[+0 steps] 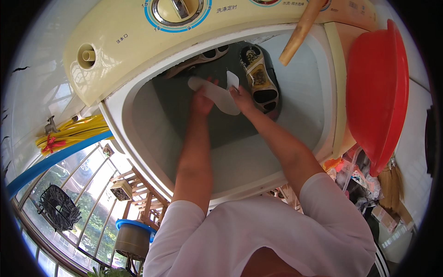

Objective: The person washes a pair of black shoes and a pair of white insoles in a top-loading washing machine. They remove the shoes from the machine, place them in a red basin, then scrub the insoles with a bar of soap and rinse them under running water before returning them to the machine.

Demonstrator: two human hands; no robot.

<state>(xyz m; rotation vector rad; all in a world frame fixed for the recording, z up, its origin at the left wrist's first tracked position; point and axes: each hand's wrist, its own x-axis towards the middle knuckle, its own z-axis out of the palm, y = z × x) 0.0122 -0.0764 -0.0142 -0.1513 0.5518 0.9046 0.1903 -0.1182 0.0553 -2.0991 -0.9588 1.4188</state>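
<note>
Both my hands reach into the white washing machine tub (225, 173), which holds dark, murky water. A pale shoe insole (216, 95) slants between them. My left hand (202, 100) grips it near its upper left end, fingers partly under it. Near the other end, my right hand (241, 98) has hold of a small white piece (232, 79) that stands up; whether it is part of the insole I cannot tell. Right of my right hand lies a shoe (260, 78) with dark oval patches. Another shoe (204, 59) is partly hidden under the tub's upper rim.
Above the tub runs the cream control panel (128, 48) with a timer knob. A wooden stick (301, 33) juts over the tub's upper right. The red plastic basin (377, 97) stands right of it. Yellow hose (76, 133) and a blue pipe (59, 162) are at left.
</note>
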